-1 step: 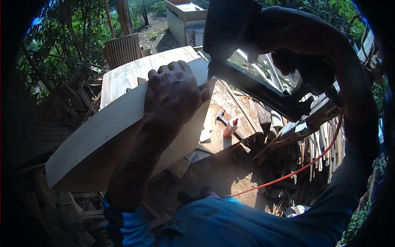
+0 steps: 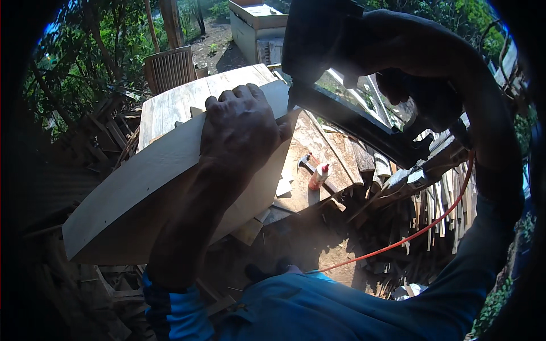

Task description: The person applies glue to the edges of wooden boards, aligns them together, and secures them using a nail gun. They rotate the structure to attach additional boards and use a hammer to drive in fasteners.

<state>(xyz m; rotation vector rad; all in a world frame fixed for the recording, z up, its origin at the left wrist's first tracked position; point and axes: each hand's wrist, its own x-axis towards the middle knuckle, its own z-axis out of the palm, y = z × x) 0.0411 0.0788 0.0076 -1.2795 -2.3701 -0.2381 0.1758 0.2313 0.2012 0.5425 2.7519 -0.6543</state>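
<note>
Hardly any movement showed since the earlier view: both hands, the wooden piece and the tool kept almost the same places. The left hand [image 2: 242,122] was closed over the upper edge of the wooden piece [image 2: 133,176], which was under it and on both sides. Its long axis ran from a corner far below left of this grip to an end just right and above. The right hand [image 2: 369,42] was wrapped around a nail gun [image 2: 347,116], whose nose was at that end; contact I cannot tell.

Below right of the left grip, a rough, sunlit wooden worktop [image 2: 335,150] carried a hammer [image 2: 306,163] and a white-red bottle [image 2: 318,177]. Beyond the grip were pale flat boards [image 2: 176,108], a slatted panel [image 2: 170,69] and leafy trees [image 2: 74,68]. Farther right lay thin wood strips [image 2: 446,210], crossed by a smooth orange-red hose [image 2: 406,238].
</note>
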